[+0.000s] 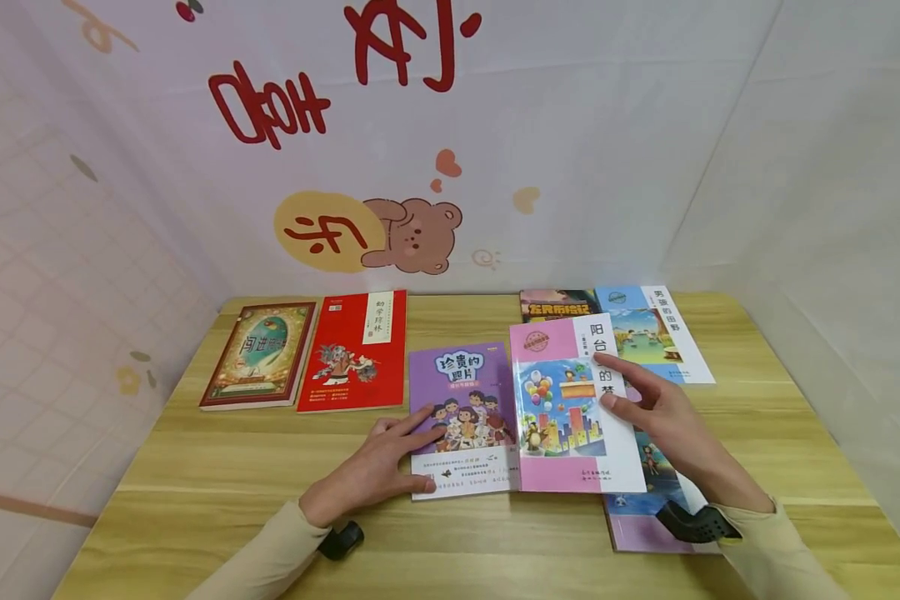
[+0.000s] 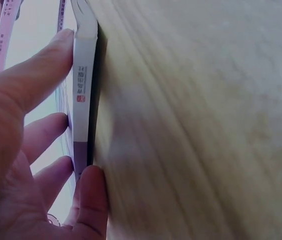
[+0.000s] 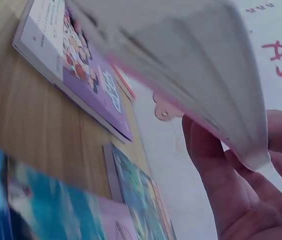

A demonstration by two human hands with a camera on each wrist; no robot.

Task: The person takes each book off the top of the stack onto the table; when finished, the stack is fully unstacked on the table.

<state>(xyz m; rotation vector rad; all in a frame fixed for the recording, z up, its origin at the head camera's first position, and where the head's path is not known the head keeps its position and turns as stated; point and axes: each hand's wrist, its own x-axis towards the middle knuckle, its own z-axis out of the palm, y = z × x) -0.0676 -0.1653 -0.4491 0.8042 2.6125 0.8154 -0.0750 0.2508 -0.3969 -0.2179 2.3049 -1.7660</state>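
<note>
A pink and white book (image 1: 562, 417) with a balloon-and-city cover is raised off the table, its right edge pinched by my right hand (image 1: 656, 417). In the right wrist view, the thumb and fingers grip both covers of this book (image 3: 200, 60), and its page edges show. My left hand (image 1: 378, 458) rests on the left side of a purple book (image 1: 461, 375) with cartoon children. Seen from the left wrist, the thumb and two fingers touch the cover while other fingertips (image 2: 93, 190) lie against the spine (image 2: 83, 80). The pink book slightly overlaps the purple one in the head view.
On the wooden table's left lie a green-and-gold framed book (image 1: 258, 354) and a red book (image 1: 352, 350). At back right are a dark yellow-titled book (image 1: 555, 306) and a blue-white book (image 1: 682, 333). A blue-and-pink book (image 1: 633, 521) lies partly under the right arm.
</note>
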